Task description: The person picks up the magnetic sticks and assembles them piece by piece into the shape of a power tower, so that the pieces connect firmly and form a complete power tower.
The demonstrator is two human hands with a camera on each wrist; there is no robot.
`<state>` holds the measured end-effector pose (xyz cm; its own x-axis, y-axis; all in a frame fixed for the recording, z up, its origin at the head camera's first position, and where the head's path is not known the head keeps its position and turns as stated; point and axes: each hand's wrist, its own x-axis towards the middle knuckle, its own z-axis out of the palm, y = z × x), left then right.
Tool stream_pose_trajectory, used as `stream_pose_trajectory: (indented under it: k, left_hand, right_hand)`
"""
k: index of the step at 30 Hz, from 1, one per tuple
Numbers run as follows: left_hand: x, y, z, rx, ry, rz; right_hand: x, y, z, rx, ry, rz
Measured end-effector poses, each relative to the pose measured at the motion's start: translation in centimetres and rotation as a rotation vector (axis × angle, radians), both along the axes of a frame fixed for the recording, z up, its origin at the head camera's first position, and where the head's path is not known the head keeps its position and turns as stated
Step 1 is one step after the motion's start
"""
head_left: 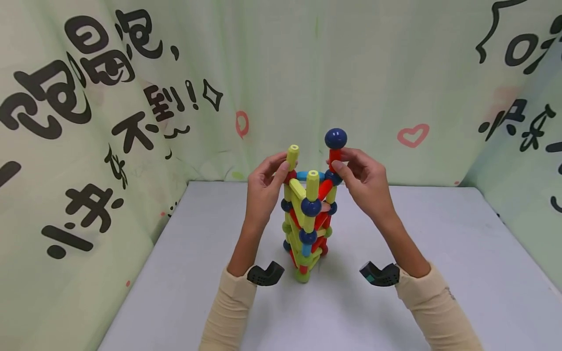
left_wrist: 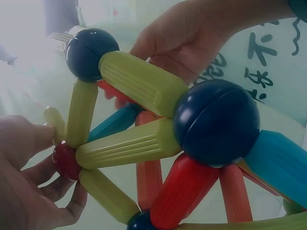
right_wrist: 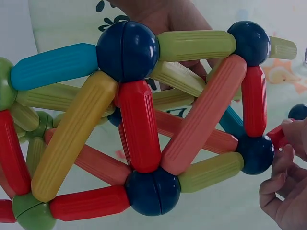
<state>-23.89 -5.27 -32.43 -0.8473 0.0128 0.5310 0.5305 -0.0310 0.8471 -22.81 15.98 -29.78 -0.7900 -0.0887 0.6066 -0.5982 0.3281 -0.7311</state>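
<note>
A tower of ball joints and ribbed rods, with a front dark blue ball, stands on the table between both hands. At its top left, my left hand pinches the lower part of an upright yellow-green rod above a red ball. My right hand pinches a red rod at the top right, with a dark blue ball on its upper end. The red rod's lower end meets another dark blue ball. A second yellow-green rod points up from the front corner.
The white table extends around the tower. Behind it hangs a pale green curtain with dark lettering and red hearts. Black wrist cameras, one on the left sleeve and one on the right, sit near the tower's base.
</note>
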Motion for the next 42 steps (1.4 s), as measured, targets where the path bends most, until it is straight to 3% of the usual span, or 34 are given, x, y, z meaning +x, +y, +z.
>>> stream_pose_trajectory:
  k: [12, 16, 20, 24, 33, 38, 42]
  left_hand:
    - [-0.3, 0.4, 0.7, -0.11, 0.014, 0.021]
    - [-0.3, 0.4, 0.6, -0.126, 0.008, 0.016]
    - [-0.4, 0.3, 0.6, -0.137, -0.005, -0.014]
    - [-0.5, 0.2, 0.7, -0.096, -0.01, -0.064]
    - [-0.5, -0.2, 0.3, -0.059, -0.006, -0.169]
    - [-0.6, -0.6, -0.1, -0.06, -0.001, -0.225]
    - [-0.6, -0.9, -0.2, -0.094, -0.003, -0.234]
  right_hand:
    - [-0.3, -0.9, 0.1, 0.14, 0.144, -0.098]
    - [1.0, -1.3, -0.1, 0.041, 0.219, -0.114]
    - [3.0, -2.3, -0.4, -0.004, 0.298, -0.031]
    - [4.1, -3.7, -0.2, 0.044, 0.259, 0.003]
    - [4.4, -4.9, -0.2, 0.005, 0.031, -0.084]
    - [4.4, -4.9, -0.3, 0.001, -0.01, -0.093]
    - [4.6, -4.6, -0.8, -0.034, 0.017, -0.094]
